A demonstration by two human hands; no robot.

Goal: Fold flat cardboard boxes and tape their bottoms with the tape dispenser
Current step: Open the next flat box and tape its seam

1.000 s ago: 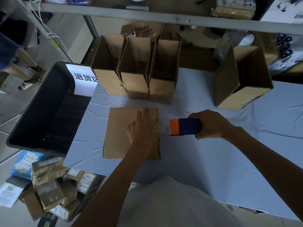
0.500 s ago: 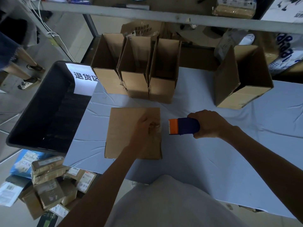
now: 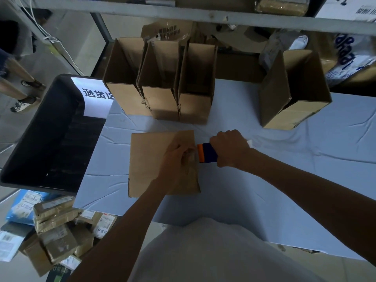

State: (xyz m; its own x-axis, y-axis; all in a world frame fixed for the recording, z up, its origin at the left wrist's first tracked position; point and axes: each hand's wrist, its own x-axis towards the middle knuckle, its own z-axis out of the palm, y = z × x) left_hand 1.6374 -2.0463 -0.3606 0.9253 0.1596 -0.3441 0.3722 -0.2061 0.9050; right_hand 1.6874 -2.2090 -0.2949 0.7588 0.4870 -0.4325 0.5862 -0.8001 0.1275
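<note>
Our left hand (image 3: pixel 179 159) has its fingers curled together, pinching the clear tape end against the right edge of the cardboard box (image 3: pixel 154 161), which lies bottom up on the table (image 3: pixel 284 190) near the middle. Our right hand (image 3: pixel 231 148) is closed tight around the tape dispenser (image 3: pixel 206 152), a dark blue body with an orange front; the orange end touches the box's right edge, just beside our left fingers. Both bare forearms reach in from the near side, above a pale shirt (image 3: pixel 213 253). The table wears a wrinkled light blue cloth. At its far side stand 3 open boxes (image 3: pixel 160 86) pressed side by side, and 1 larger open box (image 3: pixel 293 88) sits well apart at the far right. To the left, just beside the table, is a black bin (image 3: pixel 40 137) bearing a white sign with printed characters. Taped parcels (image 3: pixel 55 226) are piled on the floor at the near left. A metal shelf (image 3: pixel 183 12) crosses the far edge of the view.
</note>
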